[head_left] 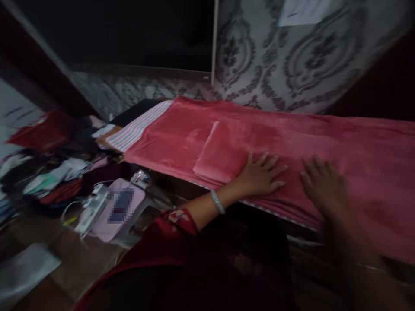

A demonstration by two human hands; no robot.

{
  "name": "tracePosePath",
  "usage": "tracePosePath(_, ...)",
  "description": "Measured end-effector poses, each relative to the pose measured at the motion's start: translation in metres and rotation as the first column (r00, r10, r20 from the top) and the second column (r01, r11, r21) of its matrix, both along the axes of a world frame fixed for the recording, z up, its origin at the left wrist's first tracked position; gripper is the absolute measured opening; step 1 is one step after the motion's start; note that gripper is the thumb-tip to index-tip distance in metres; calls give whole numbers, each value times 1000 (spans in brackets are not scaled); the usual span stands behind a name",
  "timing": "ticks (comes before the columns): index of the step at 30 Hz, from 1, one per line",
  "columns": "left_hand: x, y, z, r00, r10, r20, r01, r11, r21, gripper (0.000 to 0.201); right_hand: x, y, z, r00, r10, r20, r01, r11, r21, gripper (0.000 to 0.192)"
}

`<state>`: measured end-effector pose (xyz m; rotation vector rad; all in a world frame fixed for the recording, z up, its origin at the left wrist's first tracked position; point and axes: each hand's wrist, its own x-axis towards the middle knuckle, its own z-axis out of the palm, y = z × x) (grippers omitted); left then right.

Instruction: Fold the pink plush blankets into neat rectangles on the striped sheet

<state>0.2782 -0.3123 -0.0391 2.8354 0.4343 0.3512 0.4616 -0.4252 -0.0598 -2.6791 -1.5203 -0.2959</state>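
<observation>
A long pink-red plush blanket point(311, 138) lies spread over a dark table or bench, with a striped end point(141, 125) at the left. On top of it, left of centre, is a folded pink-red piece point(223, 151) of the same plush cloth. My left hand point(262, 175) rests flat with fingers spread, at the right edge of that folded piece. My right hand point(324, 181) presses flat on the blanket farther right, fingers stretched out and slightly blurred. Neither hand holds anything.
A large dark screen point(129, 34) is on the patterned wall point(311, 56). Left of the table, a pink-topped container point(119, 211) stands beside a white power strip point(92, 207) with cables. Piled clothes point(61, 172) and a red cloth point(45, 131) lie farther left.
</observation>
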Motion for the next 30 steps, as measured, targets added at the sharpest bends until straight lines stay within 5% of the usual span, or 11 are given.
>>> tracePosePath(10, -2, 14, -8, 958, 31, 285, 35, 975, -221, 49, -7, 7, 3, 996, -31, -80, 40, 992, 121, 55)
tracePosePath(17, -72, 49, -16, 870, 287, 402, -192, 946, -260, 45, -8, 8, 3, 995, -29, -95, 40, 993, 113, 55)
tracePosePath(23, -123, 62, -18, 713, 544, 442, -341, 820, -459, 47, -9, 9, 4, 995, -27, -98, 40, 990, 134, 54)
tracePosePath(30, -125, 63, 4, 654, 663, 364, -342, 688, -639, 18, -18, 10, 16, 992, -37, -121, 53, 990, 133, 54)
